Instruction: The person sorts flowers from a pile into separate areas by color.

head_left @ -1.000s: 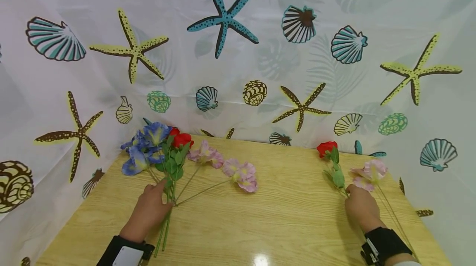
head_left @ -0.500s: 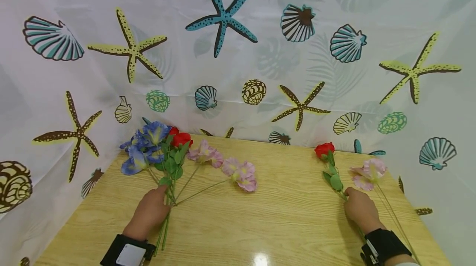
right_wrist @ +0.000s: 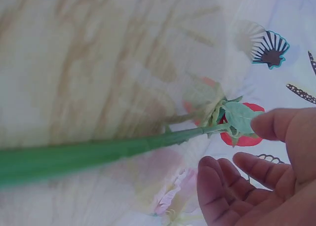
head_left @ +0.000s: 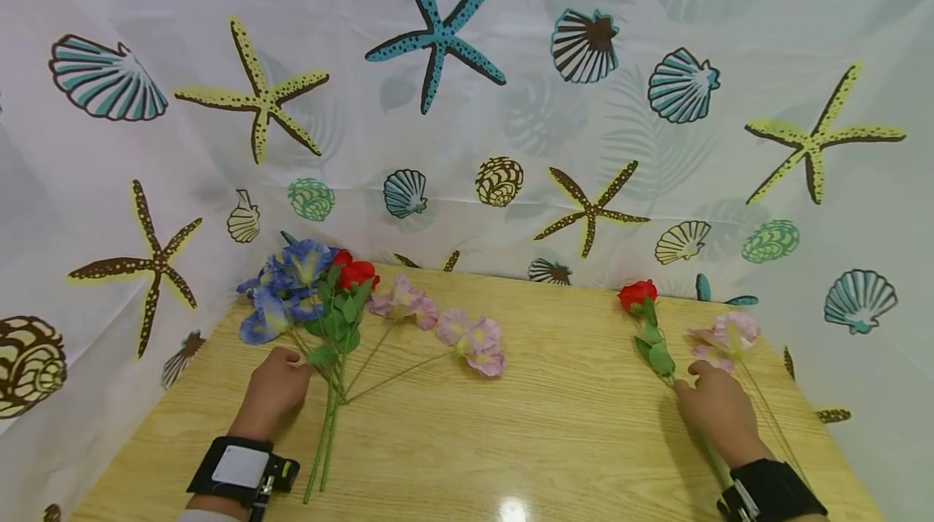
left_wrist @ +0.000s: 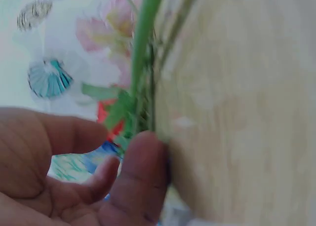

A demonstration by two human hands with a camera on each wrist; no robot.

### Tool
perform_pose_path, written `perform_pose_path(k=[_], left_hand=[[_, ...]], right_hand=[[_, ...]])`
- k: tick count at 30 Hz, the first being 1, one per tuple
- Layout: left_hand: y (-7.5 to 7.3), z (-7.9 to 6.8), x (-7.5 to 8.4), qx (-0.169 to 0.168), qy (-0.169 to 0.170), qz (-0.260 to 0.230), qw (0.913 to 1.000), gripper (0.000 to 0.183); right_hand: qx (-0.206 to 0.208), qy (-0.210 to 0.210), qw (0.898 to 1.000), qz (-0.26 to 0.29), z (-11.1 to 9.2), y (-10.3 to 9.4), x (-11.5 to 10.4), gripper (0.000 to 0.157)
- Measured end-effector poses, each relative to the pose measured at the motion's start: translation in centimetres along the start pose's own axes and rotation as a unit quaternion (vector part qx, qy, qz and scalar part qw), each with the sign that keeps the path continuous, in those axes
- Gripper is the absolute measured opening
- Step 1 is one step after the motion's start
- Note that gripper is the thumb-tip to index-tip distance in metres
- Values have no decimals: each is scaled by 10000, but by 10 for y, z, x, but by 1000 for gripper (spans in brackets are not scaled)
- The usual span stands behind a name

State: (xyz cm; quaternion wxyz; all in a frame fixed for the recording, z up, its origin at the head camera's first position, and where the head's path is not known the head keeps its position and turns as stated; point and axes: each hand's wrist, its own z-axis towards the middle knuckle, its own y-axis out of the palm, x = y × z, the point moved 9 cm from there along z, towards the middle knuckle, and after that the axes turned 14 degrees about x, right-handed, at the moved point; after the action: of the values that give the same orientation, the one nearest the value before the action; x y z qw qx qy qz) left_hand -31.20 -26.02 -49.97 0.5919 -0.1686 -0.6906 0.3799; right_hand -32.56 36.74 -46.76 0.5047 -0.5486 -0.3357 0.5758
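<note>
On the left of the table lie red roses (head_left: pixel 357 273) with green stems, blue artificial flowers (head_left: pixel 266 315) and two pink flowers (head_left: pixel 477 341), their stems crossing. My left hand (head_left: pixel 276 384) is just left of these stems; in the left wrist view its thumb (left_wrist: pixel 74 132) and fingers are apart with no stem between them. Whether a fingertip touches the stems, I cannot tell. At the right a single red rose (head_left: pixel 638 295) lies by a pink flower (head_left: pixel 730 335). My right hand (head_left: pixel 718 408) hovers over the rose's stem (right_wrist: pixel 98 157), thumb and fingers spread, gripping nothing.
The wooden table (head_left: pixel 554 425) reaches back to a white curtain (head_left: pixel 467 141) printed with starfish and shells. This cloth also rises along the left and right sides. Dark straps with devices (head_left: pixel 241 467) sit on both wrists.
My left hand has let go of the flower stems and drawn left. The right hand has loosened from the single rose, whose head shifted slightly left. The other flowers look unmoved.
</note>
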Motion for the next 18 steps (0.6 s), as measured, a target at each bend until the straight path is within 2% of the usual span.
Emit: perform_pose_path(k=[2, 6, 9, 12, 15, 18], left_hand=[[-3, 8, -2, 168, -45, 11, 9998, 54], [-11, 20, 6, 712, 333, 315, 9964, 58], [-13, 27, 10, 1016, 435, 506, 9926, 47], [-12, 31, 10, 1085, 477, 763, 9900, 35], [-13, 33, 10, 1022, 554, 956, 9886, 44], [-19, 32, 12, 998, 655, 950, 9883, 41]], right_hand=[[-5, 72, 10000, 26, -1, -1, 2, 51], [63, 113, 9998, 140, -4, -1, 5, 51], [146, 100, 9997, 181, -6, -1, 7, 51], [160, 106, 9996, 214, -8, 0, 9, 51], [147, 118, 9995, 257, -10, 0, 12, 52], [182, 124, 9993, 287, -11, -3, 14, 52]])
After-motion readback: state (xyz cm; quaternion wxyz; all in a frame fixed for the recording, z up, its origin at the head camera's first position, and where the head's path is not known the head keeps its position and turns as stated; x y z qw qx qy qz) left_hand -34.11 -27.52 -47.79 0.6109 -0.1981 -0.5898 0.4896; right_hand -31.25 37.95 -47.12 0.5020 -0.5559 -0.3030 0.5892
